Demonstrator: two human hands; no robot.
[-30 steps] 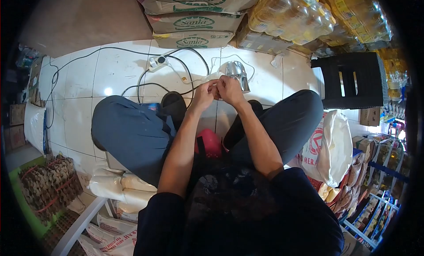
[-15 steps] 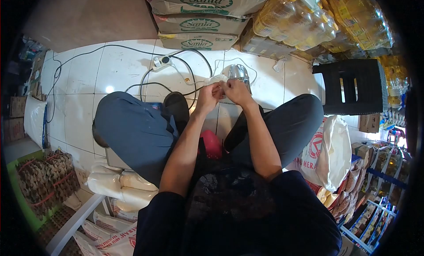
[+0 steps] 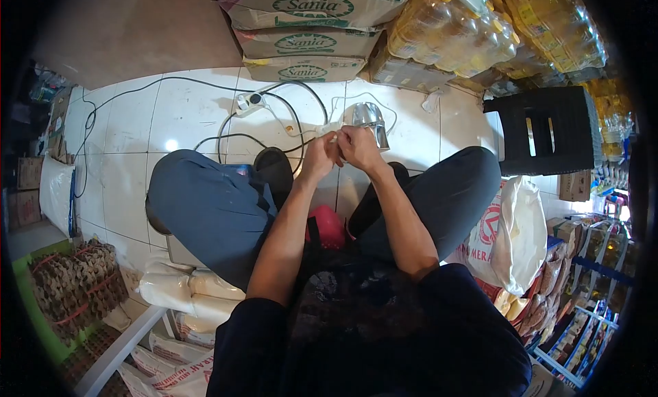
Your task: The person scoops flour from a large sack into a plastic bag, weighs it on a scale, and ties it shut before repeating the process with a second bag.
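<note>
Left hand (image 3: pixel 317 157) and right hand (image 3: pixel 358 149) were pressed together in front of the body, fingertips of both pinched shut on a small white crumpled piece of thin plastic (image 3: pixel 330 129). The piece stuck out just above and ahead of the fingertips, between the two hands and touching both. It was stretched roughly left to right, from one pinch to the other, and neither hand was clearly the nearer one. What it was exactly, too small to tell.

Just beyond the right hand, on the far side, stood a shiny silver metal vessel (image 3: pixel 367 117) on the white tiled floor (image 3: pixel 185 109). It was near the knuckles; touching or not could not be told. Beyond the left hand and further to the left lay a white power strip (image 3: pixel 249 101) with black cables (image 3: pixel 226 126) looping back toward the hands.

Below the hands, between the bent legs in dark grey trousers, sat a pink-red rounded object (image 3: pixel 327 227).

Further off ahead were stacked brown cardboard boxes with green labels (image 3: pixel 301 44), and to the right of them shrink-wrapped packs of yellow oil bottles (image 3: pixel 459 33). Well to the right of the right hand was a black slotted plastic stool (image 3: pixel 541 126), and nearer the body a white printed sack (image 3: pixel 510 229). Far left and low were stacked grey egg trays (image 3: pixel 65 294).
</note>
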